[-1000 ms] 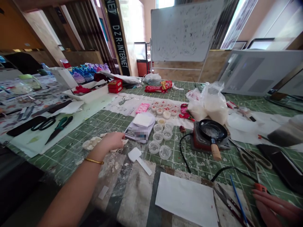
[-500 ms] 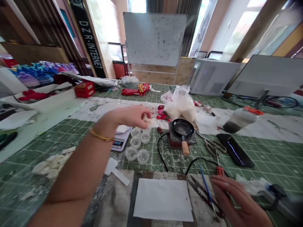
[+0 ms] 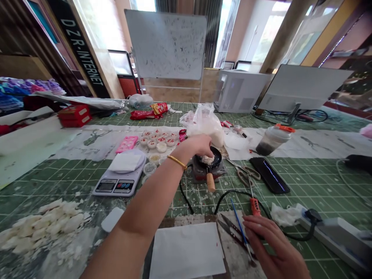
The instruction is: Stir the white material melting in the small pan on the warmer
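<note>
My left hand reaches across to a small black frying pan with a wooden handle. Its fingers point down, closed at off-white waxy chunks low in the pan; the fingertips are partly hidden. Under the pan is a small hot plate. My right hand lies on the table with its fingers stretched out, holding nothing. Beside it are a blue-handled brush, dark scissors and a red-handled tool. More off-white chunks form a pile at the left.
Near my left forearm stand a kitchen scale and clear cups. Filled cups stand behind. White paper lies in front. To the right are scissors, a phone, a jar and a power strip.
My left hand has moved right with the off-white chunks, from above the clear cups to the pan. My right hand stays beside the brush. The view has turned slightly.
</note>
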Motion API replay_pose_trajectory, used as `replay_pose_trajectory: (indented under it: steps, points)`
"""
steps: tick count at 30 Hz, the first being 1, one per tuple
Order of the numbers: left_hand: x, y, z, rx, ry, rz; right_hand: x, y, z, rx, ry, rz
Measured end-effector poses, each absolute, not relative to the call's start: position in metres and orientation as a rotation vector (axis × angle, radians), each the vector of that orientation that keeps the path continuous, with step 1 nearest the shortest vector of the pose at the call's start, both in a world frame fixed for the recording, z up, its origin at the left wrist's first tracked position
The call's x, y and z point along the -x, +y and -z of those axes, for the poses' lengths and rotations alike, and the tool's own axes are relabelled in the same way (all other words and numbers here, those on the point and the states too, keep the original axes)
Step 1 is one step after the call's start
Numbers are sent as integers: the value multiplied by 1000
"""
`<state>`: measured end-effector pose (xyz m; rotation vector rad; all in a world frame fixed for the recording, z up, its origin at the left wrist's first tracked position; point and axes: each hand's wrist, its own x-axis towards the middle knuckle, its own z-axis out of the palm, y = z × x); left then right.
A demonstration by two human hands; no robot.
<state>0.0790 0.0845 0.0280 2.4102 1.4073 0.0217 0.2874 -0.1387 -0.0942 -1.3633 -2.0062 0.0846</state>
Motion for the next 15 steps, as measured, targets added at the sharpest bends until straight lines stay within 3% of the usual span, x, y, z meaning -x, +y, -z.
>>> replay_pose_trajectory:
  steps: [4, 15]
  points:
    - [-39, 69, -33, -2428, 1369, -503, -288, -137, 96, 1338, -2022, -90]
    - [65, -14, -37, -2337, 1622, -643, -290, -132, 94, 1325, -2031, -33]
